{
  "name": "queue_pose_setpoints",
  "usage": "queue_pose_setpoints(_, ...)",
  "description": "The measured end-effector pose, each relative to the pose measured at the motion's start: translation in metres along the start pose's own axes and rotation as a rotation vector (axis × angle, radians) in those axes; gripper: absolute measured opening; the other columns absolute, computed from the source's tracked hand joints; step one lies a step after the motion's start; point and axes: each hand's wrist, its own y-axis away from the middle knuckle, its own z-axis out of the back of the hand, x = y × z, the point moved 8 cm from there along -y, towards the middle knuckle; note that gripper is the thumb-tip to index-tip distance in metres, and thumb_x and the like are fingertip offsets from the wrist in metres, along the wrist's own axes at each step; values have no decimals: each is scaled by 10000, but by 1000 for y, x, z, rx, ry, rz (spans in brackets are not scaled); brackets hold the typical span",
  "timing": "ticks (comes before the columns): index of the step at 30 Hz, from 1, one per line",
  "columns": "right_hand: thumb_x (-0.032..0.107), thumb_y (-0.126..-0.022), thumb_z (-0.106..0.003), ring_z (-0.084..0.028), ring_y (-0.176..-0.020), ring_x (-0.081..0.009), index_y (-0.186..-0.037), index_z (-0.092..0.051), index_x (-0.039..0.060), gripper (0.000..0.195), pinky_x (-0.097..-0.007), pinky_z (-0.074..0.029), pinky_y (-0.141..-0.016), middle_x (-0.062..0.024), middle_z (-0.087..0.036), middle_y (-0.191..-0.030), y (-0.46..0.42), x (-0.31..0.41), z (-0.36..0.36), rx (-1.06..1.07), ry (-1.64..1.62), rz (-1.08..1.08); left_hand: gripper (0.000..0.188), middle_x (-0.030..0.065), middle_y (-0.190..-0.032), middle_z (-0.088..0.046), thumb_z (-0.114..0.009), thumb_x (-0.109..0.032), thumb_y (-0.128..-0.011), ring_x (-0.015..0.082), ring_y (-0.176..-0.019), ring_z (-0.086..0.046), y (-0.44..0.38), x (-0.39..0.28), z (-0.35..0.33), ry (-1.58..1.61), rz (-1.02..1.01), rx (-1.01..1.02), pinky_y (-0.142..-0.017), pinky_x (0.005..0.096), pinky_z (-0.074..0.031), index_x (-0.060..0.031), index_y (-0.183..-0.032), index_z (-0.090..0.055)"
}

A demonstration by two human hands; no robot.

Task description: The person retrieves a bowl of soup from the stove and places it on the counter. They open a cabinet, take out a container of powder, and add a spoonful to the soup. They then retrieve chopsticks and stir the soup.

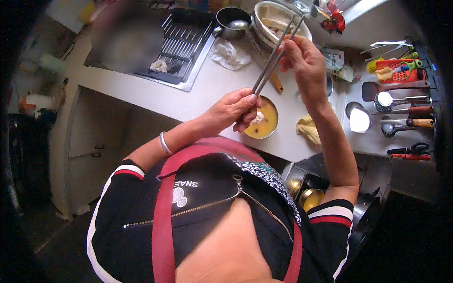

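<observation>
My left hand [240,108] is closed around one end of a pair of long metal chopsticks [267,70]. The fingers of my right hand [306,58] pinch the chopsticks farther up, near the other end. Below my left hand a round metal bowl [277,118] stands on the white countertop [198,100]. It contains yellow liquid [265,130] with a white lump [259,116] and small dark pieces. The left hand hides part of the bowl's rim.
Beyond my hands are a dark pot [221,17] with a ladle [239,24], a white colander [260,10] and crumpled white cloth or paper [230,55]. A barred rack [187,39] lies left. A yellow cloth [308,129] and hanging utensils [400,86] are right; an open drawer [368,169] holds cookware.
</observation>
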Motion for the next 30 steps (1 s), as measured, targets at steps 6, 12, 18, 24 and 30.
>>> queue_pose_setpoints(6,4,-648,-616,-509,-766,-152,-1149,-583,187,534,-259,-480,-593,-45,-459,-884,94,12,-34,145,1048,761,234,13,-604,-415,-367,-305,-941,103,-383,-390,8,22,-3,265,262,29,-331,203,-281,-84,-928,-441)
queue_pose_setpoints(12,30,-635,-614,-551,-737,-216,-954,-606,72,322,-310,-483,-586,-85,-508,-868,139,-10,-26,43,1004,448,315,51,-643,-546,-362,-350,-939,123,-477,-518,16,47,-33,16,421,360,-400,212,-367,-64,-981,-488)
queue_pose_setpoints(18,-24,-766,-577,-579,-803,-201,-860,-646,7,120,-276,-460,-716,-111,-598,-861,191,-11,27,-474,465,-50,329,19,-626,-517,-403,-356,-924,89,-512,-471,12,51,39,-249,379,132,-476,211,-383,-61,-901,-548)
queue_pose_setpoints(24,3,-769,-593,-603,-778,-218,-888,-642,14,129,-281,-472,-696,-118,-621,-861,210,-39,-14,-424,549,-211,239,-35,-624,-445,-406,-295,-925,64,-527,-376,16,80,112,-95,443,-276,-473,201,-299,-88,-867,-512)
queue_pose_setpoints(30,73,-794,-607,-594,-744,-142,-898,-647,7,129,-239,-457,-656,-87,-627,-829,213,-84,-14,-507,368,-347,222,-37,-659,-479,-418,-286,-921,64,-549,-393,15,87,113,-72,486,-186,-506,205,-327,-97,-861,-518)
